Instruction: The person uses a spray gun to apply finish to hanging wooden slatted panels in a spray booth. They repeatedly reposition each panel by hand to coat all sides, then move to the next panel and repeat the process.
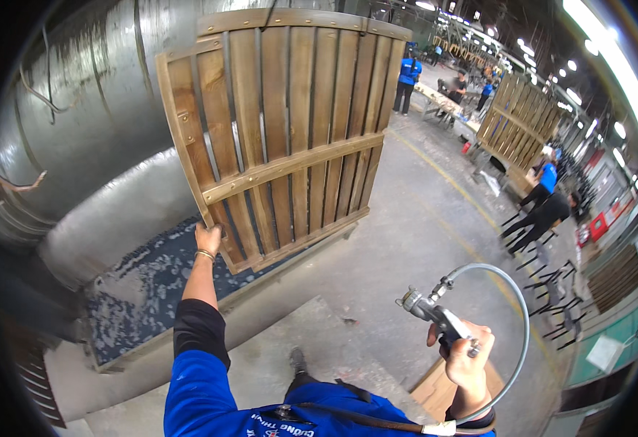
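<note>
A large brown wooden slatted panel (pixel 279 109) hangs upright ahead of me, with crosspieces at its top, middle and bottom. Its lower left edge is in the grip of my left hand (pixel 208 239), fingers curled round the wood. My right hand (pixel 470 357), lower right, is wrapped round the handle of a metal spray gun (pixel 432 309). The gun's nozzle points up and left, apart from the panel. From the gun a grey hose (pixel 527 320) loops to the right and back down past my wrist.
Below the panel lies a long trough (pixel 133 306) of dark liquid with pale foam patches, backed by a curved metal wall (pixel 100 80). A wooden board (pixel 435 390) is by my right forearm. Farther right are another slatted panel (pixel 519 120), several people and black metal frames (pixel 552 284).
</note>
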Demonstrator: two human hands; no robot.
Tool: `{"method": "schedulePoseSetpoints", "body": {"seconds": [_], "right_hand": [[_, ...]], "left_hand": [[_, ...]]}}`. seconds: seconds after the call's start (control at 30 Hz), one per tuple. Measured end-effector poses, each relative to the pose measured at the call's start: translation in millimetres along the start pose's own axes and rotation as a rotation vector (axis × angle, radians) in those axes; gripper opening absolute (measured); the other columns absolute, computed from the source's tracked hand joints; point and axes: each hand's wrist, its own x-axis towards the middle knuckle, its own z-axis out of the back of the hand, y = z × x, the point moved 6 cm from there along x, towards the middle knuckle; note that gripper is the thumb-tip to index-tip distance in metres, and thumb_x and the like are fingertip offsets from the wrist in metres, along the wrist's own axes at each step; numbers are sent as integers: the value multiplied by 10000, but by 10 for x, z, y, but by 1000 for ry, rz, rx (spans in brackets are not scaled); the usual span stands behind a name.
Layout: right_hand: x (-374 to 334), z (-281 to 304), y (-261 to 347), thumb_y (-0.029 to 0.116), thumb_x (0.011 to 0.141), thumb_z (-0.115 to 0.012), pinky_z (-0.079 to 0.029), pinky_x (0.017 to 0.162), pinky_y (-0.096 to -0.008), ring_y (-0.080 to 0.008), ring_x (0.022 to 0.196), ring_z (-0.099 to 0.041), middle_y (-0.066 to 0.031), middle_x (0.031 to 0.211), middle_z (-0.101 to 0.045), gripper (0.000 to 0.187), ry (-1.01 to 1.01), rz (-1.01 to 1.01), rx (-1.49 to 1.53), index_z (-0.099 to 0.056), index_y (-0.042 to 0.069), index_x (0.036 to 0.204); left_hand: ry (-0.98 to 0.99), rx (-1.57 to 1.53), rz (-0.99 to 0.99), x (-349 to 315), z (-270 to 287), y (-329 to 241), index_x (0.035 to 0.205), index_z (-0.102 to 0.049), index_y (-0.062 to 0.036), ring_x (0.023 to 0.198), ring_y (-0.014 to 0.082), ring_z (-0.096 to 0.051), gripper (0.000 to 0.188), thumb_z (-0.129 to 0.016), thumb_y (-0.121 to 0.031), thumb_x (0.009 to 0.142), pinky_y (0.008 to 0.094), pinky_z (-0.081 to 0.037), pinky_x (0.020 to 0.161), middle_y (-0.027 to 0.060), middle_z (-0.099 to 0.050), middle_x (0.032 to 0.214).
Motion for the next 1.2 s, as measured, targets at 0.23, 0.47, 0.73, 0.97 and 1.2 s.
{"method": "schedulePoseSetpoints", "body": {"seconds": [0.23,0.47,0.73,0.97,1.2], "right_hand": [[-792,435,-404,588,977,-613,-553,590,-283,-202,656,-729,-158,741,-724,728,-101,6,293,-708,-111,1156],[-1102,504,-496,663,910,-655,-529,557,-285,-223,623,-716,-168,717,-701,789,-84,88,321,-728,-92,1129],[-853,84,-212,650,741,-770,-531,556,-301,-233,645,-697,-131,756,-684,856,-113,313,318,-687,-72,1193],[-824,-59,-11,529,726,-866,-536,562,-324,-242,661,-700,-145,796,-691,794,-24,369,396,-673,-80,1197],[-707,288,-189,486,766,-863,-540,593,-316,-244,671,-699,-169,820,-707,735,-92,224,433,-682,-85,1192]], "left_hand": [[29,-193,8,-848,476,-495,1023,-544,54,694,242,-635,276,-551,-128,816,375,-529,671,154,-652,822],[111,-181,78,-1415,716,-1082,626,-562,-92,532,159,-467,241,-509,-208,831,313,-340,524,29,-505,583],[228,-262,180,-1442,720,-1038,579,-488,-117,598,135,-428,225,-477,-160,800,307,-319,590,6,-458,594],[243,-338,199,-1563,646,-1108,566,-478,-123,598,147,-421,216,-492,-138,781,313,-327,590,6,-447,603],[184,-210,265,-1656,686,-1184,589,-442,-152,644,183,-446,196,-473,-150,783,342,-416,643,15,-427,654]]}}
